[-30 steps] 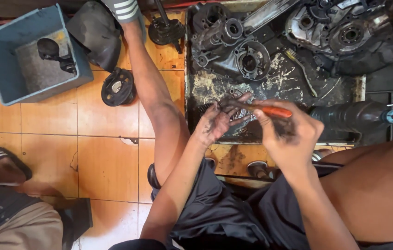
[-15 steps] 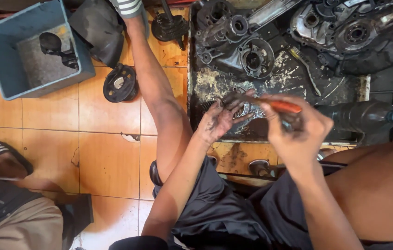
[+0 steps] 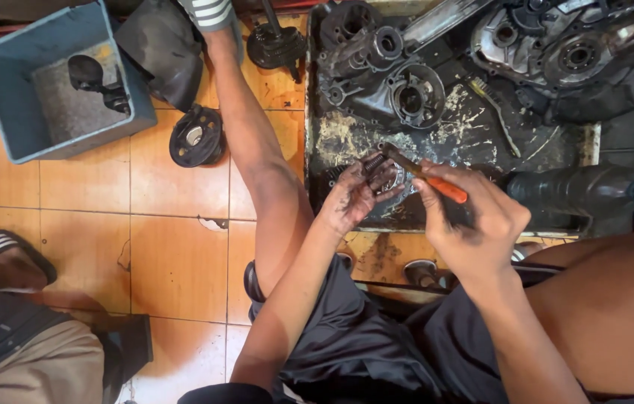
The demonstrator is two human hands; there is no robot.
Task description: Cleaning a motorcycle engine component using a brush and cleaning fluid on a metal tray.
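From the head view, my left hand has its grip curled tight around a small dark gear, fingers pinching it from below and the side. My right hand has its grip pressed closed on the orange handle of a brush, whose dark end touches the gear. Both hands hover over the near part of a greasy tray, just inside its near edge. Beyond the grips lie engine parts and a crankcase, crowding the far side. Left of my left grip runs my bare leg, then open tiled floor and a blue bin.
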